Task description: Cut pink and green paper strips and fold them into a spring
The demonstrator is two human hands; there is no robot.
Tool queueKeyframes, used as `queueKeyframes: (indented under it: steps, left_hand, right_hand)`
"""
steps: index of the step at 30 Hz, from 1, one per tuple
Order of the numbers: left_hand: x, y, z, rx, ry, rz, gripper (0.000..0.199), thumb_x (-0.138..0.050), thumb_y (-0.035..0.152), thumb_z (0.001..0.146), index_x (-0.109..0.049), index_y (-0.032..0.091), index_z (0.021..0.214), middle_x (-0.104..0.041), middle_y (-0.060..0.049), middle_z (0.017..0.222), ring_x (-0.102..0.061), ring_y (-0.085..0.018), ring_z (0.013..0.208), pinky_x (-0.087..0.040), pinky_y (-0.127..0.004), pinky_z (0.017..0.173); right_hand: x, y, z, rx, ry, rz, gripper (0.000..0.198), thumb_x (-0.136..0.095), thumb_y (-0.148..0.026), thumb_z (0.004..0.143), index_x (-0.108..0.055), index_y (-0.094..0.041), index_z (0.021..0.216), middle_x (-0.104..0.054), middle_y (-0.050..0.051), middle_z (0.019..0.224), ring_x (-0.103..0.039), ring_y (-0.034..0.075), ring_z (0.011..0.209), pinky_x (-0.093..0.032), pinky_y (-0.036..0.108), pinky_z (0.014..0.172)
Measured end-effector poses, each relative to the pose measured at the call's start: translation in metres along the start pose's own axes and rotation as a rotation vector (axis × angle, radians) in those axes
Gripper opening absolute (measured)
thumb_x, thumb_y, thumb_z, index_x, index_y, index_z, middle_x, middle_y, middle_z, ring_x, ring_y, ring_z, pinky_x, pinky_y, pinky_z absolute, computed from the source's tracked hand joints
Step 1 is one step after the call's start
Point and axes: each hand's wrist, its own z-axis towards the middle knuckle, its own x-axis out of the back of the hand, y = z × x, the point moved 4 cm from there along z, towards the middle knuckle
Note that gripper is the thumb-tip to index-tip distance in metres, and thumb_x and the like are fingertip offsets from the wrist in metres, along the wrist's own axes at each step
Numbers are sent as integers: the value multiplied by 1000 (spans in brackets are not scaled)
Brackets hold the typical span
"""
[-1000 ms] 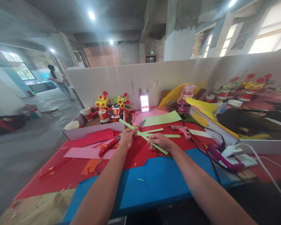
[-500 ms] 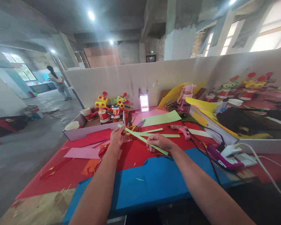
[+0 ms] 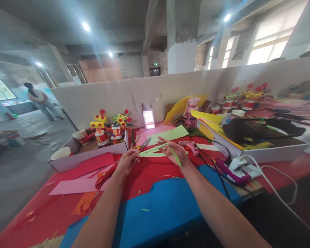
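My left hand [image 3: 129, 160] is closed in a pinch over the red sheet, at the left end of a light green paper strip [image 3: 155, 148]. The strip runs across to my right hand [image 3: 176, 153]. There it passes between thumb and fingers and bends down over the palm toward the wrist. The index finger of that hand points outward to the left. More green strips lie on the table just behind and below the held one. Close beyond my left hand are scissors [image 3: 145, 143] with yellow handles, their blades pointing away. A pink glue gun [image 3: 192, 147] lies right of my right hand.
Paper-cup figures [image 3: 102, 137] and white cups stand in a left-hand box [image 3: 93, 157]. A wide green sheet [image 3: 170, 134] lies farther back. At right are a purple power strip [image 3: 232, 172] with cables and a cluttered white box [image 3: 271, 154]. Blue sheet [image 3: 155, 213] covers the near edge.
The view has swung right and slightly up. My right hand has turned from knuckles-up to palm-inward, and the green strip, straight before, now bends over it.
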Motion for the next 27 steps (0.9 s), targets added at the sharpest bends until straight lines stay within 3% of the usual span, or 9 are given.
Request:
queueKeyframes:
  steps: [6, 8, 12, 15, 17, 20, 23, 25, 27]
  left_hand:
    - [-34, -13, -11, 135, -178, 122, 36, -87, 34, 55, -62, 13, 72, -67, -3, 62, -50, -6, 45, -48, -21, 49]
    - [-44, -15, -16, 155, -239, 183, 38, -83, 43, 61, -63, 13, 71, -68, -5, 63, -53, -9, 46, -49, -23, 51]
    - [-55, -16, -24, 84, -232, 244, 53, -65, 64, 73, -66, 11, 75, -68, -8, 68, -60, -14, 59, -48, -24, 56]
    - [-64, -18, -27, 66, -294, 329, 58, -61, 68, 74, -69, 11, 76, -68, -10, 67, -59, -14, 57, -45, -24, 54]
    - [-68, -21, -28, 67, -321, 420, 52, -69, 64, 69, -70, 11, 72, -68, -9, 62, -56, -13, 52, -42, -23, 51]
    - [-71, -22, -26, 50, -302, 496, 40, -78, 51, 63, -69, 13, 64, -68, -8, 61, -54, -12, 48, -40, -22, 49]
    - [-68, -19, -24, -15, -207, 455, 35, -76, 48, 67, -67, 14, 61, -68, -7, 60, -54, -11, 47, -39, -22, 48]
    - [-64, -18, -22, -55, -138, 441, 35, -77, 48, 66, -67, 14, 62, -67, -6, 57, -52, -11, 45, -38, -22, 46]
    - [-63, -17, -22, -60, -115, 438, 37, -77, 49, 65, -66, 14, 64, -65, -4, 55, -51, -11, 44, -36, -21, 45]
  right_hand:
    - [32, -9, 11, 142, 259, 177, 17, -63, -31, 81, -72, -24, 93, -73, 3, 106, -65, 20, 108, -50, 38, 99]
    - [35, -8, 13, 180, 298, 123, 20, -68, -29, 78, -72, -24, 96, -73, 3, 106, -66, 19, 105, -52, 35, 97]
    - [29, 7, 17, 127, 305, -67, 32, -76, -30, 69, -73, -21, 100, -75, 5, 94, -68, 24, 101, -54, 40, 93]
    - [21, 20, 16, 78, 294, -234, 39, -75, -37, 69, -73, -22, 104, -75, 5, 89, -68, 26, 99, -54, 43, 90]
    - [16, 24, 15, 60, 282, -294, 41, -75, -41, 68, -73, -23, 105, -75, 5, 90, -68, 26, 98, -54, 43, 90]
    - [14, 25, 13, 54, 281, -277, 41, -77, -43, 65, -73, -23, 101, -73, 7, 99, -66, 25, 99, -53, 41, 90]
    - [18, 24, 10, 92, 352, -202, 42, -82, -40, 59, -71, -23, 96, -71, 5, 106, -66, 19, 93, -52, 37, 90]
    - [19, 29, 9, 20, 376, -206, 42, -84, -42, 56, -70, -21, 90, -71, 4, 95, -64, 14, 78, -53, 33, 82]
    - [16, 39, 8, -138, 309, -295, 40, -85, -44, 55, -69, -18, 80, -69, 1, 77, -59, 11, 63, -52, 28, 70]
